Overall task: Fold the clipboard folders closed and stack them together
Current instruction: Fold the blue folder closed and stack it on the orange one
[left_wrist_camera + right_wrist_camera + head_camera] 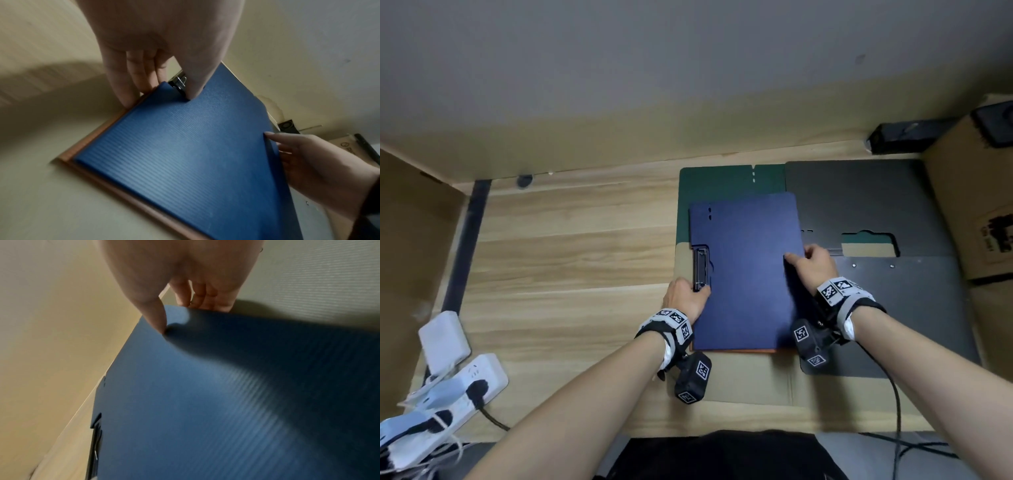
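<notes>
The closed blue folder [748, 270] lies on an orange folder [86, 146] (only its edge shows) atop the cardboard sheet [750, 387]. The left hand [683, 298] pinches its left edge by the metal clip [702, 270], thumb on top. The right hand [813, 265] pinches its right edge, beside the open black folder [887, 294].

Both forearms bare, no sleeves. Left wrist band [669, 329]: black strap, white blocks printed with black-and-white square tags. Below it hangs a black camera module [693, 378], tags on two faces. Right wrist band [842, 296] is the same build, with tagged black module [810, 342] beside it and a black cable [893, 404] trailing off. Dark clothing [722, 455] between the arms.
</notes>
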A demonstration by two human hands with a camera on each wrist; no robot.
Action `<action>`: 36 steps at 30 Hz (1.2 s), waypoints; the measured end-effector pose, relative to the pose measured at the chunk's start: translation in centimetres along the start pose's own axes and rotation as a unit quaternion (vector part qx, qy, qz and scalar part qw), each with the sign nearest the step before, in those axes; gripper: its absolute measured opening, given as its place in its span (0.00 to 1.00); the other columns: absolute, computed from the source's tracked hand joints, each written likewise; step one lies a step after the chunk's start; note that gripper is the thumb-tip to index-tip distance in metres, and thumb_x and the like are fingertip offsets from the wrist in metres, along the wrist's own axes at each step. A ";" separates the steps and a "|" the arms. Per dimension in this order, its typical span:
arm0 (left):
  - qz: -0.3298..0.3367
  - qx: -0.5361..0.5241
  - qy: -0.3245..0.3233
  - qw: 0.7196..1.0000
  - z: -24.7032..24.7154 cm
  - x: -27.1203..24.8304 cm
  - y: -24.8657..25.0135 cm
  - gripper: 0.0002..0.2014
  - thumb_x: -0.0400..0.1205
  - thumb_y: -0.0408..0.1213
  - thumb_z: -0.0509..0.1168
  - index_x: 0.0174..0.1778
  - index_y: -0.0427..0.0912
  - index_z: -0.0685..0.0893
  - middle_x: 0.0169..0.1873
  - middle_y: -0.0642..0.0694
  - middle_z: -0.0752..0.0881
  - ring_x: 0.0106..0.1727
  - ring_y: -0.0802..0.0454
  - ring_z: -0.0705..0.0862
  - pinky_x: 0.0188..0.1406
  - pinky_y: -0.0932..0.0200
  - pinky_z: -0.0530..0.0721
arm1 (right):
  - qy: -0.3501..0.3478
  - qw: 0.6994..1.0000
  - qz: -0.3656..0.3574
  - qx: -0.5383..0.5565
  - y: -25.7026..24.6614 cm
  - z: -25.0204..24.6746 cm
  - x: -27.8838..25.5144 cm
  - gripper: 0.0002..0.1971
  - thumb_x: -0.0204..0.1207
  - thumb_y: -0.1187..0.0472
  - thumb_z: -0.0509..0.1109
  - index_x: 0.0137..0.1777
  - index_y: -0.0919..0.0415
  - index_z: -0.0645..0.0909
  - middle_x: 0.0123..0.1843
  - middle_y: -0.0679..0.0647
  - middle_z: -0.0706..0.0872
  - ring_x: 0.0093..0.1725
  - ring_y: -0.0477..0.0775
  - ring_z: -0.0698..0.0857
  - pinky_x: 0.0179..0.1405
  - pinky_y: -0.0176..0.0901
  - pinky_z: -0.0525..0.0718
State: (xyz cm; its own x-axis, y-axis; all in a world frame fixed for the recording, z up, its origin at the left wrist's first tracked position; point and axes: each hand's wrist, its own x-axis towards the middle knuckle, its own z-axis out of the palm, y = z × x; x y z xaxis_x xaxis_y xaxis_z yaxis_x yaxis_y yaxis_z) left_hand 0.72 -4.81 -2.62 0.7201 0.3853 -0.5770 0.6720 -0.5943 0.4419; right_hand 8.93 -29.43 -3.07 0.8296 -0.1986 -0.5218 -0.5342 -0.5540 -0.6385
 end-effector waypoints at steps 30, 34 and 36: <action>-0.012 -0.203 0.058 0.977 -21.0 9.8 -18.7 0.12 0.84 0.41 0.65 0.61 0.45 0.86 0.47 0.51 0.84 0.49 0.47 0.84 0.52 0.55 0.83 | -0.007 0.996 -0.089 0.028 -16.5 26.7 -5.7 0.19 0.82 0.58 0.68 0.67 0.69 0.72 0.63 0.62 0.83 0.63 0.61 0.81 0.58 0.40 0.71; -0.011 -0.209 0.072 0.975 -22.4 11.4 -19.9 0.13 0.84 0.30 0.64 0.65 0.38 0.84 0.48 0.47 0.83 0.47 0.50 0.80 0.38 0.65 0.74 | -0.027 0.991 -0.115 -0.059 -18.0 28.7 -5.4 0.12 0.81 0.55 0.68 0.54 0.62 0.73 0.59 0.65 0.85 0.58 0.66 0.82 0.53 0.45 0.74; -0.015 -0.198 0.085 0.976 -22.7 12.5 -20.2 0.14 0.84 0.29 0.64 0.64 0.38 0.84 0.46 0.46 0.83 0.45 0.49 0.80 0.33 0.66 0.74 | -0.031 0.987 -0.132 -0.086 -18.3 29.5 -4.7 0.13 0.79 0.53 0.69 0.53 0.63 0.73 0.58 0.64 0.85 0.57 0.66 0.83 0.54 0.48 0.78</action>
State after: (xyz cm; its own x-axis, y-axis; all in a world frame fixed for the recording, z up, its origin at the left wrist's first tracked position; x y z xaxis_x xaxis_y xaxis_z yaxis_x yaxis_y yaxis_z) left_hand 0.03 28.04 -3.19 0.6952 0.5294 -0.4862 0.6828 -0.2749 0.6769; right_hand 10.01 5.54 -5.61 0.9215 0.0181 -0.3880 -0.2616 -0.7095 -0.6544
